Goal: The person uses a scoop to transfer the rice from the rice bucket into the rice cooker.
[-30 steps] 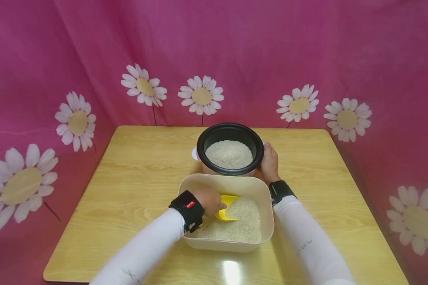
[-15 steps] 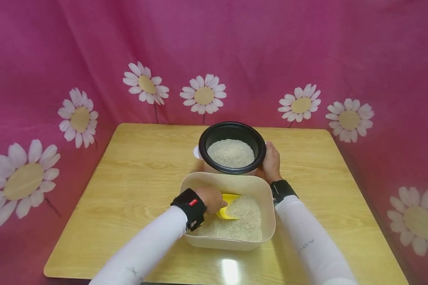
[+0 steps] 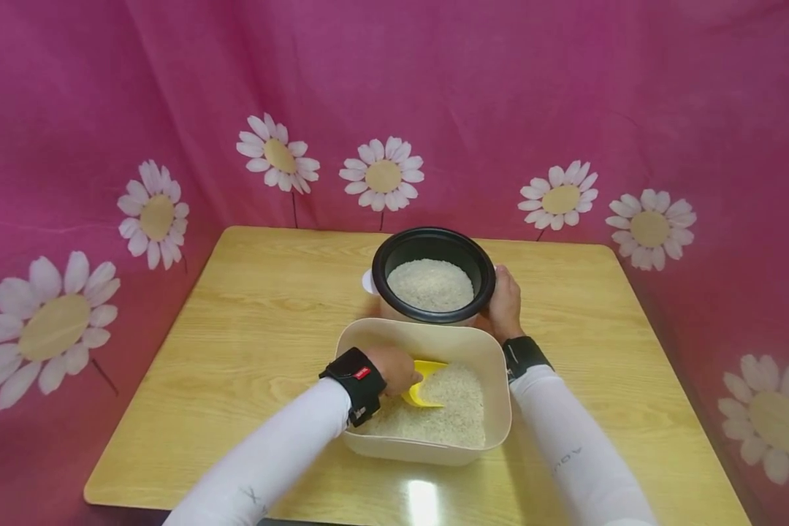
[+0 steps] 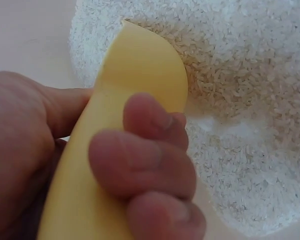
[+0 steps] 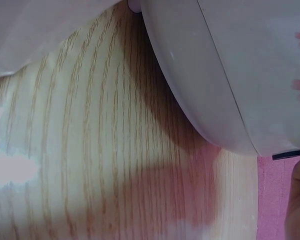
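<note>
In the left wrist view, my left hand point(image 3: 393, 369) grips the handle of a yellow scoop point(image 4: 140, 65), fingers curled over it and thumb along its side. The scoop lies in the rice point(image 3: 459, 416) of a cream, rounded rectangular tub point(image 3: 493, 387); rice shows around its front edge. Behind the tub stands a rice cooker point(image 5: 190, 90), pale with pink flowers, with a black inner pot point(image 3: 470, 256) holding a mound of white rice point(image 3: 430, 285). At the cooker's right side, my right hand point(image 3: 505, 303) holds it by the side handle, fingertips partly hidden.
The tub and the cooker stand close together on a light wooden table point(image 3: 263, 321). Pink curtain point(image 3: 473, 95) with daisies hangs along the back and both sides. The cooker's left handle point(image 3: 368, 282) sticks out over the table.
The head view has shifted slightly, so everything sits a little further right in it. Both hands, the scoop, the tub and the cooker keep their places relative to one another.
</note>
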Motion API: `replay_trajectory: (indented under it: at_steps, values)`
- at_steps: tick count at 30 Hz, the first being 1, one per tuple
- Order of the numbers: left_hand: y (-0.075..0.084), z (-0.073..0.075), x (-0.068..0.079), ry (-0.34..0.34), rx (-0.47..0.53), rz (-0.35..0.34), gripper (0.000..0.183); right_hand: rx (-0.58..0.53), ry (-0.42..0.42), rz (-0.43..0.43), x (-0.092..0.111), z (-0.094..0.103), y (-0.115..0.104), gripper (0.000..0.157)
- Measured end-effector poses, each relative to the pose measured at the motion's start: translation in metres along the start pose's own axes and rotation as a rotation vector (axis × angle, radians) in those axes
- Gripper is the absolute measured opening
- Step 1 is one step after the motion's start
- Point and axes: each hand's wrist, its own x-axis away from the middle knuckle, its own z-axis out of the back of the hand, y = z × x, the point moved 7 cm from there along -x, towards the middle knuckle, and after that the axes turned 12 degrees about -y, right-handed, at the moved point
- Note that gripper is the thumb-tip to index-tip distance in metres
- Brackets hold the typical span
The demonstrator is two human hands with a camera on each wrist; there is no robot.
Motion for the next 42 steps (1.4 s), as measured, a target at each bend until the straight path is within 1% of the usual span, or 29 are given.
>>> replay_trajectory:
  at_steps: [3, 6, 15, 18, 21, 24, 28, 31, 37, 42]
  values:
    - [0.000, 0.000, 0.000, -0.005, 0.005, 0.012, 0.054, -0.028, -0.007, 0.002, -0.001, -0.001, 0.002, 0.039]
    - [-0.001, -0.002, 0.000, -0.027, 0.019, 0.021, 0.053, -0.059, -0.018, -0.003, -0.001, -0.002, 0.005, 0.039]
    - [-0.001, -0.004, 0.001, -0.032, 0.014, 0.029, 0.053, -0.017, -0.035, 0.008, 0.000, -0.003, 0.003, 0.040]
    - [-0.001, -0.004, 0.001, -0.034, 0.014, 0.028, 0.053, -0.035, -0.041, 0.014, 0.001, -0.003, 0.002, 0.042]
    - [-0.001, -0.003, 0.001, -0.031, 0.002, 0.026, 0.053, -0.073, -0.054, 0.009, 0.004, -0.004, -0.002, 0.042]
    - [-0.001, -0.002, 0.002, -0.026, 0.005, 0.031, 0.052, -0.097, -0.084, -0.005, 0.010, -0.006, -0.011, 0.041]
    - [-0.001, -0.001, 0.002, -0.023, 0.007, 0.040, 0.052, -0.059, -0.097, -0.011, 0.021, -0.009, -0.029, 0.040]
    - [-0.001, 0.000, 0.002, -0.018, -0.006, 0.035, 0.053, -0.034, -0.088, -0.009, 0.026, -0.010, -0.036, 0.040]
    - [0.001, 0.001, 0.002, -0.004, -0.034, 0.019, 0.053, -0.046, -0.080, -0.015, 0.026, -0.008, -0.036, 0.040]
    - [-0.003, 0.001, -0.003, -0.009, 0.020, 0.049, 0.053, -0.034, -0.071, -0.024, 0.025, -0.006, -0.035, 0.039]
